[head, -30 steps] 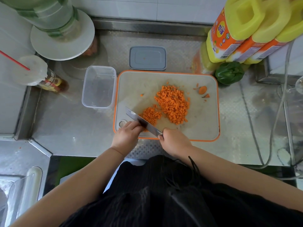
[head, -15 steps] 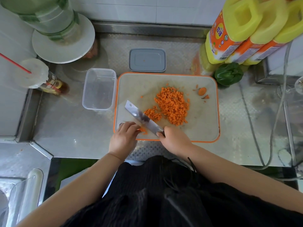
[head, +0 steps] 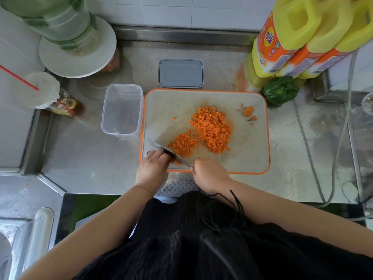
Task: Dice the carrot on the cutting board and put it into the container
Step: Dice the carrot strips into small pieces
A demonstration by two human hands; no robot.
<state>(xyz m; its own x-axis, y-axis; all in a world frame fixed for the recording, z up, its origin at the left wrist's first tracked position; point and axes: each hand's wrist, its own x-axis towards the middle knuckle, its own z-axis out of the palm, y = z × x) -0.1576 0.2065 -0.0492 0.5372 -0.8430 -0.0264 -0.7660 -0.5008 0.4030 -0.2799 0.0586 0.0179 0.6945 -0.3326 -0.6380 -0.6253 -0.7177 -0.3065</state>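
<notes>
An orange-rimmed cutting board (head: pixel 250 150) carries a big heap of diced carrot (head: pixel 212 129) and a smaller heap (head: pixel 183 145) to its left. My right hand (head: pixel 210 174) grips the handle of a knife (head: pixel 169 152), whose blade is down on the board at its near left corner. My left hand (head: pixel 154 165) presses a small remaining carrot piece against the blade; that piece is mostly hidden under my fingers. Left of the board stands a clear plastic container (head: pixel 122 110) with nothing in it.
A grey lid (head: pixel 180 73) lies behind the board. Carrot end scraps (head: pixel 248 111) sit at the board's far right. A green pepper (head: pixel 280 90) and yellow bottles (head: pixel 302 37) stand at the back right, a white plate (head: pixel 76 57) under a large bottle and a straw cup (head: pixel 40 89) at the left. A cable (head: pixel 310 158) runs along the right.
The knife blade rose off the board half a second ago and has come back down near my left fingers. The small carrot heap has grown slightly.
</notes>
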